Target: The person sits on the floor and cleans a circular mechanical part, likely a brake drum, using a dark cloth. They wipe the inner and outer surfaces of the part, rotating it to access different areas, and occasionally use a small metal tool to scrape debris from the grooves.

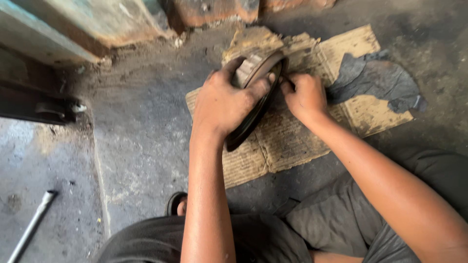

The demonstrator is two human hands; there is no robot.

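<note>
Metal disc (256,104), round, dark, greasy, stands on edge, tilted, on a flattened cardboard sheet (292,141) on the concrete floor (141,141).

Left hand (222,102): grip clenched over the disc's top rim, fingers curled over the edge, thumb on the near face. Right hand (304,95): fingers closed at the disc's right edge, pinching something small and thin; cannot tell what.

Cardboard: one sheet, torn and frayed at the far edge, printed, stained. One dark crumpled rag (375,80) on its right part, just beside the right hand, not touching the disc.

Open room: bare floor left of the cardboard. Rusted metal base (97,29) bounds the far left. One steel rod (31,224) lies bottom left, well apart. One sandal toe (176,203) near the left forearm.
</note>
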